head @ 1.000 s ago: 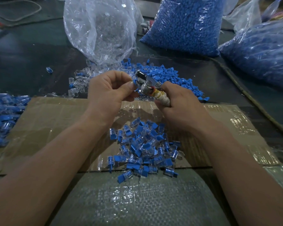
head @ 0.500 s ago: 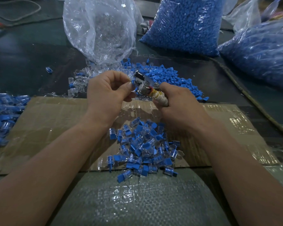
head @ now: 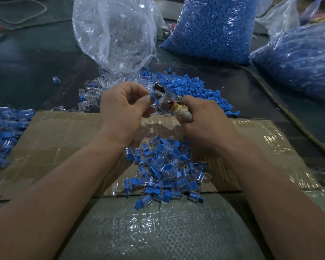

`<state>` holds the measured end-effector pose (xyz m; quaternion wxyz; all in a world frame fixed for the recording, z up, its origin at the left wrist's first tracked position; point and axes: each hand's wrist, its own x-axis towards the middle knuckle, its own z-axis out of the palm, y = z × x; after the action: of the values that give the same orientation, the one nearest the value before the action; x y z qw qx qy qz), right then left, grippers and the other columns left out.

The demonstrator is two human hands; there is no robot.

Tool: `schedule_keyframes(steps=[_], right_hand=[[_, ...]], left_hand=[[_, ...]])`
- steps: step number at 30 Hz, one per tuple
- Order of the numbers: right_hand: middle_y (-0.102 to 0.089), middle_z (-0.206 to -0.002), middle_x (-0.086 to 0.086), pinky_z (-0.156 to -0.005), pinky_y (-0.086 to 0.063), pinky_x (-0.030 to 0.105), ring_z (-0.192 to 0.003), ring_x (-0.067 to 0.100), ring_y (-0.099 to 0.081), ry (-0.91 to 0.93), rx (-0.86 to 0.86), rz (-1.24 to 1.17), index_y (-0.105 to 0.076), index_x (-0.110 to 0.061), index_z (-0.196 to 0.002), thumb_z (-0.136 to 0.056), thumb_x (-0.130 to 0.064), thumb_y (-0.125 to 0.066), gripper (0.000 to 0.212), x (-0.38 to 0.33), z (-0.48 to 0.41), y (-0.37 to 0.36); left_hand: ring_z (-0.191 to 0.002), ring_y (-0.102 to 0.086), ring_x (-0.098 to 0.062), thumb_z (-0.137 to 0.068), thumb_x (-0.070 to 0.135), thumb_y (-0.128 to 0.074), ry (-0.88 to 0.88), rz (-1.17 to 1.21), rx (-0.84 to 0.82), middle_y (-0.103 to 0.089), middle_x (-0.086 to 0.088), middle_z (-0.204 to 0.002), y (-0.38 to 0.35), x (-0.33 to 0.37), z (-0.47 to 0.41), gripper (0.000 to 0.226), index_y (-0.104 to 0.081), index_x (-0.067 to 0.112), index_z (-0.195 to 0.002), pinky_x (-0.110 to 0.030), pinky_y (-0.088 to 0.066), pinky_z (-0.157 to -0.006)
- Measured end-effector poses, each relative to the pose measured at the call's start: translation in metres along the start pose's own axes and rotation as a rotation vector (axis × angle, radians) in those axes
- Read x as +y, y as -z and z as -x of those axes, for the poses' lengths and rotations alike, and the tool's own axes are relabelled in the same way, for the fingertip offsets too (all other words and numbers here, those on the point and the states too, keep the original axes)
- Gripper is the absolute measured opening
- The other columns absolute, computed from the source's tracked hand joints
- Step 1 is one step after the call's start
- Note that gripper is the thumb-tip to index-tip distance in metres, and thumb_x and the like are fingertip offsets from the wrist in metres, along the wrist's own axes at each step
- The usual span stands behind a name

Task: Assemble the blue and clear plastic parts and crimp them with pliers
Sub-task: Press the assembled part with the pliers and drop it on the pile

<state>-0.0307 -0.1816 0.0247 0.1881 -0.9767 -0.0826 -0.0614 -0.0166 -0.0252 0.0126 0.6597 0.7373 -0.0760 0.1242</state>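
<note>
My left hand (head: 123, 102) pinches a small blue and clear plastic part (head: 152, 96) between thumb and fingers, right at the jaws of the metal pliers (head: 162, 95). My right hand (head: 204, 117) grips the pliers by their cloth-wrapped handle (head: 183, 112). Both hands hover above the taped cardboard sheet (head: 64, 147). Below them lies a heap of assembled blue and clear parts (head: 165, 169). Behind the hands are loose blue parts (head: 191, 87) and loose clear parts (head: 94, 92) on the dark table.
A clear bag of clear parts (head: 116, 32) stands at the back. Two bags of blue parts (head: 210, 29) (head: 298, 61) stand back right. More assembled parts (head: 4, 132) pile at the left edge. A woven sack (head: 158, 231) lies nearest me.
Both hands with the part and the pliers have stayed almost in place, shifting only slightly up and left; the part stays at the pliers' jaws.
</note>
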Motion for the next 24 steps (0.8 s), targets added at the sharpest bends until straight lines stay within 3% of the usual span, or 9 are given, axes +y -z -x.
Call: schedule_keyframes(steps=[4,9,13,19,24], right_hand=[[-0.056,-0.084,-0.001,-0.068,-0.044,0.033,-0.079,0.019,-0.053,0.007,0.028,0.009,-0.051,-0.019,-0.094,-0.086,-0.019,-0.056,0.010,0.000,0.002,0.000],[-0.049,-0.081,-0.004,-0.064,-0.033,0.029,-0.077,0.018,-0.049,0.013,0.060,0.051,-0.050,-0.018,-0.093,-0.085,-0.019,-0.056,0.010,0.003,0.002,-0.004],[-0.041,-0.074,-0.010,-0.054,-0.028,0.026,-0.068,0.009,-0.041,0.023,0.082,0.049,-0.044,-0.022,-0.088,-0.086,-0.023,-0.056,0.012,0.008,0.001,-0.005],[-0.040,-0.074,-0.014,-0.055,-0.025,0.017,-0.066,-0.002,-0.035,0.033,0.069,0.004,-0.044,-0.023,-0.088,-0.084,-0.018,-0.057,0.014,0.017,0.000,-0.004],[-0.045,-0.087,-0.007,-0.066,-0.033,0.029,-0.077,0.011,-0.042,0.070,-0.018,0.065,-0.046,-0.021,-0.098,-0.086,-0.019,-0.057,0.016,0.022,-0.001,-0.003]], left_hand=[[-0.054,-0.061,-0.004,-0.083,-0.004,-0.061,-0.001,0.019,-0.003,-0.062,-0.003,-0.068,0.000,0.000,0.000,0.022,-0.058,0.015,-0.073,-0.018,-0.054,-0.057],[-0.054,-0.062,-0.004,-0.083,-0.004,-0.061,0.009,0.015,-0.006,-0.063,-0.004,-0.070,0.000,0.000,-0.001,0.020,-0.058,0.013,-0.074,-0.018,-0.054,-0.057],[-0.055,-0.063,-0.004,-0.083,-0.004,-0.061,0.030,0.018,-0.024,-0.064,-0.004,-0.070,0.000,0.001,-0.001,0.020,-0.059,0.014,-0.073,-0.019,-0.055,-0.058],[-0.056,-0.064,-0.005,-0.081,-0.001,-0.063,0.060,-0.009,-0.041,-0.065,-0.004,-0.070,-0.001,0.000,-0.001,0.017,-0.060,0.014,-0.074,-0.017,-0.054,-0.057],[-0.056,-0.064,-0.005,-0.082,-0.001,-0.063,0.079,0.022,0.005,-0.065,0.000,-0.068,0.005,-0.002,-0.005,0.019,-0.060,0.016,-0.074,-0.017,-0.053,-0.058]])
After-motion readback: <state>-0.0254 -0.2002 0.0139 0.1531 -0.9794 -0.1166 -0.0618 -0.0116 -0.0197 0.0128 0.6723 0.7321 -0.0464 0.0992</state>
